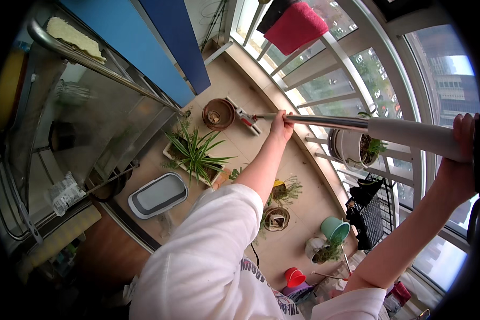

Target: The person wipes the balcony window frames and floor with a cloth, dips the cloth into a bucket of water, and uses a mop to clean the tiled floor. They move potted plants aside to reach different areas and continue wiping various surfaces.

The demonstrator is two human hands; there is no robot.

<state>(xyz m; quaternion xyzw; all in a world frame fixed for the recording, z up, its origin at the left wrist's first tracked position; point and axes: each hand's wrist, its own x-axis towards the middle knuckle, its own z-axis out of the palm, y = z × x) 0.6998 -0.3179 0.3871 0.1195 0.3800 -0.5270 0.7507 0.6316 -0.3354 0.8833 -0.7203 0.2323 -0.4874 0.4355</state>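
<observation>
A long-handled flat mop [332,122] runs from the tile floor up to the right edge of the view. My left hand [282,126] is closed around the lower part of its metal pole. My right hand [460,140] grips the far end of the grey sleeve, partly cut off by the dark rim. The white and red mop head [246,119] rests on the floor, close beside a round brown plant pot [223,123]. Below that pot, a spiky green plant [194,154] grows in a rectangular planter.
A grey and white basin [158,195], a green bucket [335,228], a red bucket [294,277] and several potted plants stand on the floor. Window railings on the right carry a pink towel [296,28] and a white pot [354,148]. At left is a metal-framed rack [116,82].
</observation>
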